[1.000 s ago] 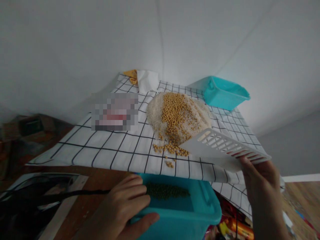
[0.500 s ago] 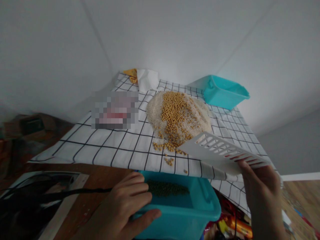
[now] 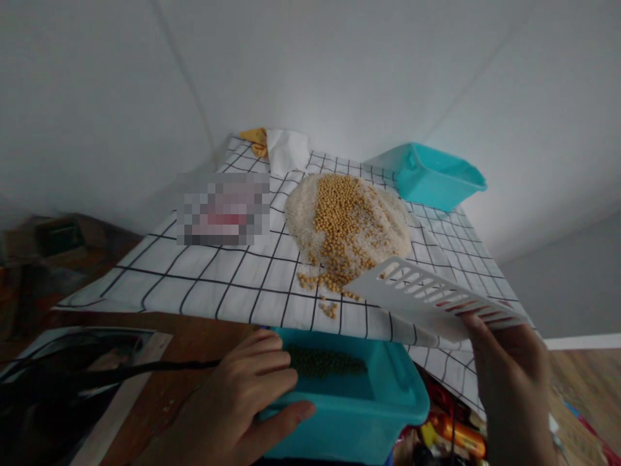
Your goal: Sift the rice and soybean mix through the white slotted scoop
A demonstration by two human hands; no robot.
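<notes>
My right hand (image 3: 509, 362) grips a white plastic panel with a row of slots (image 3: 412, 294), its far corner touching the near side of a heap. That heap is yellow soybeans (image 3: 339, 207) lying over pale rice-like grains (image 3: 303, 213) on a checked cloth (image 3: 194, 272). Below the table's front edge, my left hand (image 3: 257, 388) is curled over the left rim of a turquoise bin (image 3: 349, 404). Small green beans (image 3: 325, 362) cover part of the bin's floor. A few soybeans (image 3: 328, 309) lie loose close to the cloth's front edge.
A second turquoise bin (image 3: 436, 181) stands at the back right of the table. At the back left are a white cloth or bag (image 3: 287, 150) and a yellow cloth (image 3: 257, 139). A blurred-out item (image 3: 223, 210) lies on the left. A black cable (image 3: 160, 370) runs toward my left hand.
Both hands keep their holds on the panel and the bin. The scene sits very slightly higher in view; the panel and heap look nearly the same.
</notes>
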